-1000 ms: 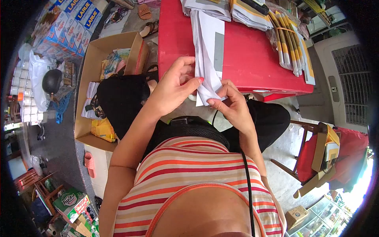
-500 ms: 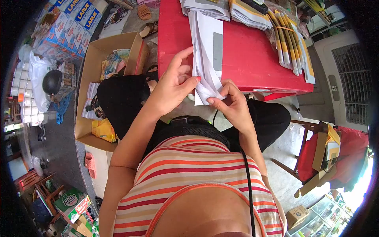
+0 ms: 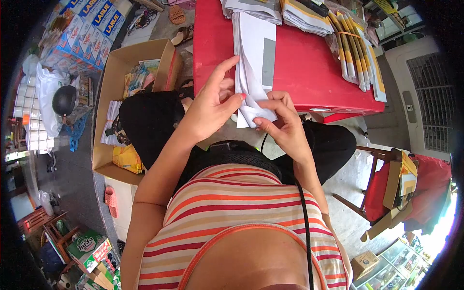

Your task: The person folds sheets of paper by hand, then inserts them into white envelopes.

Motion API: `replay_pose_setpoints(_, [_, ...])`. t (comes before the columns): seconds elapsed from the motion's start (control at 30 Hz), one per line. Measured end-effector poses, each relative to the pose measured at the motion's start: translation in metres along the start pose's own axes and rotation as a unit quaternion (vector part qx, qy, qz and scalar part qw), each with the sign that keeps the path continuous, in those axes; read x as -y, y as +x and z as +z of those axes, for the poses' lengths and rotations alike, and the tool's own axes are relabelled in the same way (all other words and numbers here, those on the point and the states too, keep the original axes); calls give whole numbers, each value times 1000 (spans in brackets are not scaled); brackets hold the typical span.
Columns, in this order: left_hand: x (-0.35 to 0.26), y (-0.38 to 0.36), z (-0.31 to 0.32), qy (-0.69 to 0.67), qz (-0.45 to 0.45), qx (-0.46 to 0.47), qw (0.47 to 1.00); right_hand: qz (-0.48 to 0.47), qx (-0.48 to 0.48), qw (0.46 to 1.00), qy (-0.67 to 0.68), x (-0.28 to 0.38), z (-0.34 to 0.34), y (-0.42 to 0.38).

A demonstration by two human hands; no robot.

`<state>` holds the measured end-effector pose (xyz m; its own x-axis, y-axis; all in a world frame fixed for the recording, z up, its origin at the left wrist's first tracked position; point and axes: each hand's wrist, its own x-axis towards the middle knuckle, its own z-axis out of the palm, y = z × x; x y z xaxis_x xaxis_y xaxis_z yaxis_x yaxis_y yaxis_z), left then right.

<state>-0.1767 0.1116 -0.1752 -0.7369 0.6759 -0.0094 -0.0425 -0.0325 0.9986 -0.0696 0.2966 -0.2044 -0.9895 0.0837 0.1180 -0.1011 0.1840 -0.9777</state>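
Two hands (image 3: 251, 108) on white papers (image 3: 249, 72) over a red table (image 3: 309, 72).

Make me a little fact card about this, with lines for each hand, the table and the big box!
Left hand: thumb on the white papers
Right hand: holding their curled bottom end
Table: red, with paper stacks at the far side
Cardboard box: open, with yellow packets inside
Slipper: pink, on the floor

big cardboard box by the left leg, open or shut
Open: yellow packets and white papers show inside the cardboard box, with no lid over them.
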Motion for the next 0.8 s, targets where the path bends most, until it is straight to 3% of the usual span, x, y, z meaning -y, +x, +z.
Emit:
replay_pose_setpoints(0.43, [3, 0, -1, 16, 12, -6, 1000, 9, -6, 1000, -3, -2, -2, -2])
replay_pose_setpoints(0.8, [3, -1, 1, -11, 19, -17, 1000, -60, -29, 998, -22, -10, 0, -1])
